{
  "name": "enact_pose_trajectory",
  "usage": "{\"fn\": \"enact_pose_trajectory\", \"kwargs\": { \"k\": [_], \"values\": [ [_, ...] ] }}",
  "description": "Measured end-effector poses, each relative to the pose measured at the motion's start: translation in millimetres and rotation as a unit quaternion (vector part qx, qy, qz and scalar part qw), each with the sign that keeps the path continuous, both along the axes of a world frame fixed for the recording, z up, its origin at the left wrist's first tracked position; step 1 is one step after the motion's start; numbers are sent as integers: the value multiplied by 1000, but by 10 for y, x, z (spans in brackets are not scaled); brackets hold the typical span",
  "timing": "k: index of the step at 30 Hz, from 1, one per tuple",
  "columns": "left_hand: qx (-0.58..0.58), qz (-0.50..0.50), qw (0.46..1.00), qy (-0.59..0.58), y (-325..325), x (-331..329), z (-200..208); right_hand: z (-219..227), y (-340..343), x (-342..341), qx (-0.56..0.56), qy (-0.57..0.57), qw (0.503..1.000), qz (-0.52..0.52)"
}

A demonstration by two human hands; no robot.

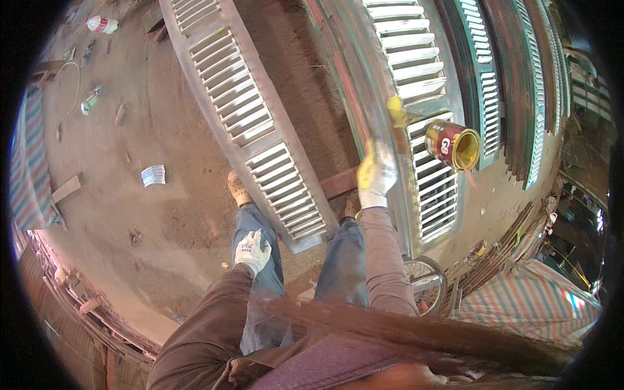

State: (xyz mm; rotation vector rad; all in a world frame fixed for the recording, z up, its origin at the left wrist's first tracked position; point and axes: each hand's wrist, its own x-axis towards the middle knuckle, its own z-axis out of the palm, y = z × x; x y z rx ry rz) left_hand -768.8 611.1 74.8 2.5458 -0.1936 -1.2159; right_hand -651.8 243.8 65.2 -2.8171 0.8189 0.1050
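Observation:
My left hand (253, 251), in a white work glove, rests on my left knee and holds nothing; its fingers lie on the jeans. My right hand (376, 177), in a white glove with yellow on it, is at the near long edge of a louvred shutter panel (407, 188). Motion smears its fingers, so what they hold, if anything, cannot be made out. A yellow patch or piece (396, 112) shows on that panel beyond the hand. On the slats, a dark red tin can (444, 142) lies tilted, yellow inside, with a thin stick-like thing at its mouth.
A bare grey louvred panel (249, 123) stands on my left, beside my feet. More green-edged shutters (484, 78) line up on the right. A wheel (426, 283) and striped tarpaulin (526, 299) are at lower right. A plastic bottle (101, 25) and scraps litter the dirt floor.

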Motion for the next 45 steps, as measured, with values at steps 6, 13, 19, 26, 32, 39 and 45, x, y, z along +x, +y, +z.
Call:
{"fn": "enact_pose_trajectory", "kwargs": {
  "k": [6, 13, 19, 26, 32, 39, 45],
  "values": [
    [-41, 35, 999, -11, 55, 170, 13, 87, -406, 129, -120, -81, 988, -56],
    [-118, 30, 993, 1, 329, 580, -5, 13, -67, 463, -143, -82, 986, -37],
    [-121, -8, 992, 23, 493, 848, -56, -57, 59, 415, -147, -129, 978, -66],
    [-156, 24, 985, 71, 362, 993, -162, -99, -262, 436, -142, -66, 957, -244],
    [-109, -5, 992, 68, 179, 1352, -298, 4, -100, 700, -165, -7, 982, -87],
    [-61, 58, 996, -21, -43, 2009, -500, 277, 427, 950, 108, 2, 994, -32],
    [-48, -13, 992, -117, -281, 3003, -157, 536, -70, 473, 97, -10, 979, -177]
  ]
}}
